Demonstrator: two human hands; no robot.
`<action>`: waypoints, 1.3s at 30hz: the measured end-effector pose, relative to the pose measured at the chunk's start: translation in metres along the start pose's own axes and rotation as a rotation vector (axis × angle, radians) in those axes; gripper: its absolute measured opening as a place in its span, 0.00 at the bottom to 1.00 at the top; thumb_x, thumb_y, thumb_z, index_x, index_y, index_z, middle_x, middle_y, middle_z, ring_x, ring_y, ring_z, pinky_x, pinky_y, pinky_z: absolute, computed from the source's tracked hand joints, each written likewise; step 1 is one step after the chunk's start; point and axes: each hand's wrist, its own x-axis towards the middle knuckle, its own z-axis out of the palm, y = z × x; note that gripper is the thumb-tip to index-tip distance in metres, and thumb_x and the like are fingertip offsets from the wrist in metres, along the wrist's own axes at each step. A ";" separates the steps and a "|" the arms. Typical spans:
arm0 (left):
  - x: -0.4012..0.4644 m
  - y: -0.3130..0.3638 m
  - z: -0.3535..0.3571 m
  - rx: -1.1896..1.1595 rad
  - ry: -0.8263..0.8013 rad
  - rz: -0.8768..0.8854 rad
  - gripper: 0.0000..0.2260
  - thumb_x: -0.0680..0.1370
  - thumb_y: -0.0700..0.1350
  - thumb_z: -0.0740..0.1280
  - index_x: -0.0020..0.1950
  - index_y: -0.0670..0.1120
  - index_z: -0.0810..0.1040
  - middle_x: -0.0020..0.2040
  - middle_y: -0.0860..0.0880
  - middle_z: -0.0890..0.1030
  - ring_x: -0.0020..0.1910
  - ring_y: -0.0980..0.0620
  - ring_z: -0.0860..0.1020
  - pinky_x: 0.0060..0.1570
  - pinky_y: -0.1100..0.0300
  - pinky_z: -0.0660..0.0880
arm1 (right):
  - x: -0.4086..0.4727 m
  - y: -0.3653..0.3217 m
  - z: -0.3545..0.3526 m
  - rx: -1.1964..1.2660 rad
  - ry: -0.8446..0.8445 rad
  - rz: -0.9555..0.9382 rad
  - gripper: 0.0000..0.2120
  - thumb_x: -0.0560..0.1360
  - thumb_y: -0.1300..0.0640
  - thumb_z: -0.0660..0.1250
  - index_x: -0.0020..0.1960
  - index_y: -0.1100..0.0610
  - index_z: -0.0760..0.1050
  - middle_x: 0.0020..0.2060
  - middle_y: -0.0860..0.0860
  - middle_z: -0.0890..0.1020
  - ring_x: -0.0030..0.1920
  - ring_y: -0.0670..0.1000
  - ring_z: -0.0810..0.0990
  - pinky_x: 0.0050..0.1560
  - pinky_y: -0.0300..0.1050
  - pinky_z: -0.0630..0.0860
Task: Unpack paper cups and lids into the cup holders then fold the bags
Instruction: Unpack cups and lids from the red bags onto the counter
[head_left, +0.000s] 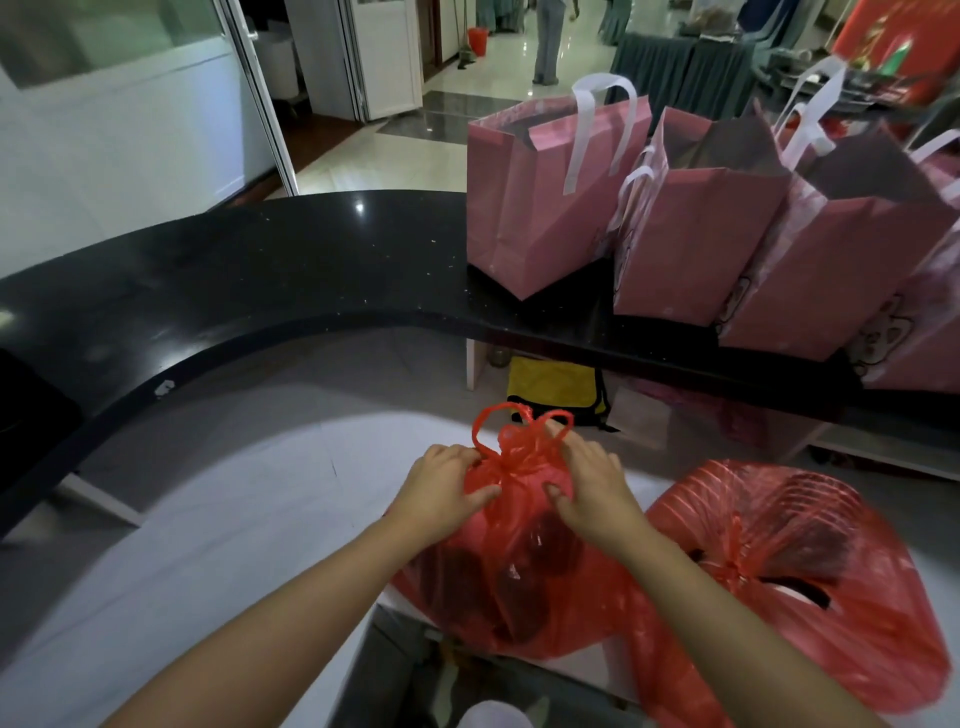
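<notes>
Item: red bag (519, 571), tied shut, on white desk (208, 519) at 6 o'clock. Left hand (441, 488) and right hand (587, 488) pinched the knot (519, 457) from either side. Second red bag (805, 571) touching at 4 o'clock. Pink bags (675, 218) upright on black counter (260, 270) at 1 o'clock.

In the lower middle of the frame, the red bag (519, 571) is thin, crinkled plastic, half see-through and faintly shiny, and a second red plastic bag (810, 571) at the lower right shows pale ribbed stripes. The curved counter (260, 280) across the middle is black polished stone, glossy and speckled. At the upper right, the pink bags (540, 208) are matt, creased paper with white ribbon-like handles.
</notes>
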 end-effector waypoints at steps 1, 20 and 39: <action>0.002 0.002 0.002 0.000 0.043 0.016 0.15 0.77 0.58 0.69 0.61 0.53 0.81 0.56 0.54 0.82 0.57 0.49 0.75 0.60 0.53 0.72 | 0.008 -0.002 0.004 -0.030 -0.034 -0.001 0.33 0.76 0.51 0.70 0.77 0.44 0.62 0.68 0.41 0.72 0.62 0.50 0.69 0.57 0.47 0.62; -0.025 -0.064 -0.033 -0.402 0.297 -0.282 0.16 0.78 0.39 0.66 0.65 0.49 0.77 0.60 0.49 0.79 0.61 0.48 0.76 0.62 0.51 0.73 | -0.054 0.068 -0.026 0.111 0.295 0.130 0.30 0.66 0.75 0.70 0.66 0.59 0.77 0.57 0.55 0.80 0.54 0.58 0.80 0.58 0.52 0.77; -0.019 -0.023 0.001 0.601 -0.323 0.435 0.16 0.79 0.48 0.58 0.64 0.55 0.78 0.57 0.53 0.79 0.59 0.47 0.77 0.58 0.50 0.69 | -0.042 0.019 -0.011 -0.276 -0.196 -0.216 0.14 0.80 0.51 0.63 0.64 0.47 0.78 0.53 0.45 0.81 0.56 0.53 0.76 0.57 0.48 0.64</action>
